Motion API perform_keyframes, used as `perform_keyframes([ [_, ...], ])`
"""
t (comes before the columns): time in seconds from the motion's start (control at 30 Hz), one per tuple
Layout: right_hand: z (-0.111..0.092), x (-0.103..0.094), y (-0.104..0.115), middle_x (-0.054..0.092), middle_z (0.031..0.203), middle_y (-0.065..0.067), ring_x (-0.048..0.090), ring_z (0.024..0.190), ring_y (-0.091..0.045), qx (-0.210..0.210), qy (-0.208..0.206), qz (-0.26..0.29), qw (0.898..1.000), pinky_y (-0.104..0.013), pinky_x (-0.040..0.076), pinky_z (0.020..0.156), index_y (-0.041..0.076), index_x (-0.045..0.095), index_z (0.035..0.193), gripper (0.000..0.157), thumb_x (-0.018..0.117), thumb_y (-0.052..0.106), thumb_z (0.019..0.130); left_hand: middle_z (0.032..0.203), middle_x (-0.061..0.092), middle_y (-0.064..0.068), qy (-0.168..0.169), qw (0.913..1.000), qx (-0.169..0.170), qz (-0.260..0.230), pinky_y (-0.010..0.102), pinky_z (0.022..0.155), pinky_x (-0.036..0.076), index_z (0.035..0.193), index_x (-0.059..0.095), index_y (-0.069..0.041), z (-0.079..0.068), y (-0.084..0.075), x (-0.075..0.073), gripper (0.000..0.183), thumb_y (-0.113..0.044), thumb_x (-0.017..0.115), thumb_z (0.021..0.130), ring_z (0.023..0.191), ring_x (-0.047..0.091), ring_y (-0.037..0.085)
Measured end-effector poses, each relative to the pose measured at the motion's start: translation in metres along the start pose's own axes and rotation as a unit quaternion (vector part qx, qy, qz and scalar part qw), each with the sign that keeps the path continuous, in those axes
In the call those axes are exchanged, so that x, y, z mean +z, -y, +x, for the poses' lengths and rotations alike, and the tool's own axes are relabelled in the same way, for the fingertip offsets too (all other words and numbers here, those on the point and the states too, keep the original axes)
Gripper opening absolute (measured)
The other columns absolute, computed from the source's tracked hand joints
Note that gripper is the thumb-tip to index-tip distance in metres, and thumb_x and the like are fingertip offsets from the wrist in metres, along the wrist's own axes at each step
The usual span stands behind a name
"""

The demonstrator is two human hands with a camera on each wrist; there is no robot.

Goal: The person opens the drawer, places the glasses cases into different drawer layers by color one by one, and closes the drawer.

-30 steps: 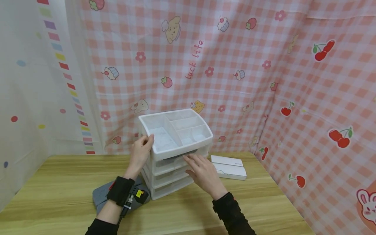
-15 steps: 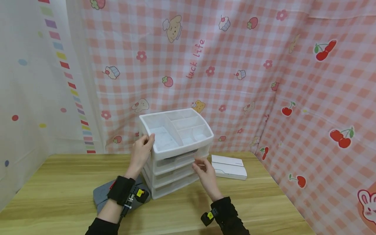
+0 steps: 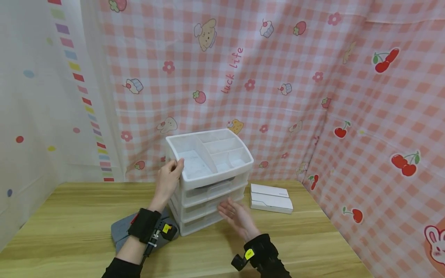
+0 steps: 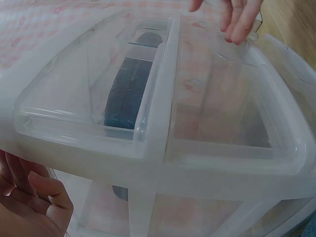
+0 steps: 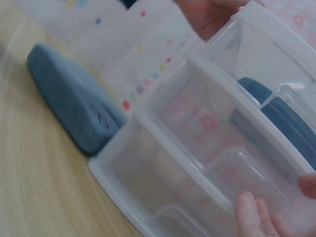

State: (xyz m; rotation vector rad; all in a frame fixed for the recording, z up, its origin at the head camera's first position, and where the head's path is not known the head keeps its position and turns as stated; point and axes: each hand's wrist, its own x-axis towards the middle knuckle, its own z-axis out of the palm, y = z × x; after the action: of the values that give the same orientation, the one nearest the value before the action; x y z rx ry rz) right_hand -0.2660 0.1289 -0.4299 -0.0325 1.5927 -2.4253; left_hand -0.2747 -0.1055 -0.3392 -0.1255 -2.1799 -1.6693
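Observation:
A white plastic drawer unit [image 3: 208, 195] with a divided top tray stands on the table. My left hand [image 3: 168, 181] grips the left front corner of its top rim, fingers curled under the edge in the left wrist view. The right hand [image 3: 240, 218] is at the front of the lower drawers, fingers loosely extended and holding nothing. Its fingertips [image 5: 245, 202] overlap the clear pull of a drawer front in the right wrist view. Through the clear top drawer a dark blue object [image 4: 131, 91] shows; its kind is unclear.
A grey-blue fabric case [image 3: 121, 231] lies left of the unit, partly behind my left wrist. To the right is a flat white box [image 3: 271, 199]. A pink checked curtain [image 3: 215, 77] hangs behind the wooden table [image 3: 87, 200].
My right hand has come away from the top drawer's front and moved down to the lower drawers, its palm turning upward. The left hand keeps its grip on the corner.

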Motion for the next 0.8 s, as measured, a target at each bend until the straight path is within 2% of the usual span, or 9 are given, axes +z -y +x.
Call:
perform_keyframes([
  [0.1,-0.001,0.003,-0.002,0.05,0.125,-0.02,0.055,0.116,-0.026,0.02,0.004,0.02,1.0,-0.033,0.041,0.106,-0.006,0.034,0.128,0.037,0.041,0.02,0.103,0.059,0.029,0.0,-0.001,1.0,0.0,0.001,0.025,0.059,0.026,0.067,0.032,-0.01,0.0,0.0,0.0,0.046,-0.04,0.045,0.1,0.054,0.029,0.013],
  [0.2,-0.002,0.006,-0.002,0.03,0.143,-0.031,0.038,0.134,-0.038,0.03,0.015,0.039,0.999,-0.038,0.029,0.115,-0.011,0.018,0.141,0.051,0.036,0.021,0.104,0.059,0.03,0.0,0.001,1.0,-0.003,0.001,0.025,0.059,0.027,0.067,0.033,-0.01,0.0,0.0,0.001,0.046,-0.04,0.045,0.099,0.055,0.031,0.013],
  [0.3,-0.003,0.008,-0.001,0.012,0.152,-0.034,0.018,0.144,-0.041,0.033,0.034,0.06,0.997,-0.04,0.019,0.119,-0.013,0.006,0.145,0.058,0.032,0.021,0.105,0.059,0.031,0.0,0.001,1.0,-0.005,0.0,0.025,0.059,0.027,0.067,0.033,-0.01,0.001,0.001,0.001,0.046,-0.04,0.045,0.099,0.055,0.031,0.013],
  [0.37,-0.003,0.009,0.001,0.007,0.153,-0.034,0.013,0.145,-0.042,0.033,0.045,0.073,0.996,-0.04,0.015,0.12,-0.013,0.001,0.145,0.06,0.03,0.021,0.106,0.059,0.031,0.0,-0.002,1.0,-0.005,-0.001,0.025,0.059,0.028,0.067,0.033,-0.01,0.001,0.001,0.001,0.046,-0.04,0.045,0.099,0.055,0.032,0.013],
  [0.5,-0.004,0.012,0.003,0.005,0.153,-0.033,0.011,0.145,-0.042,0.037,0.046,0.085,0.995,-0.039,0.014,0.12,-0.014,0.001,0.145,0.061,0.03,0.022,0.106,0.059,0.031,-0.001,-0.005,1.0,-0.005,-0.004,0.024,0.058,0.028,0.067,0.033,-0.01,0.001,0.001,0.001,0.045,-0.039,0.045,0.099,0.055,0.032,0.013],
  [0.8,-0.007,0.015,0.0,0.012,0.152,-0.031,0.018,0.144,-0.04,0.043,0.013,0.08,0.996,-0.04,0.018,0.119,-0.011,0.006,0.145,0.061,0.035,0.023,0.104,0.059,0.033,-0.001,-0.008,1.0,-0.003,0.0,0.024,0.058,0.028,0.067,0.034,-0.011,0.001,0.0,0.001,0.044,-0.039,0.046,0.099,0.055,0.033,0.013],
])
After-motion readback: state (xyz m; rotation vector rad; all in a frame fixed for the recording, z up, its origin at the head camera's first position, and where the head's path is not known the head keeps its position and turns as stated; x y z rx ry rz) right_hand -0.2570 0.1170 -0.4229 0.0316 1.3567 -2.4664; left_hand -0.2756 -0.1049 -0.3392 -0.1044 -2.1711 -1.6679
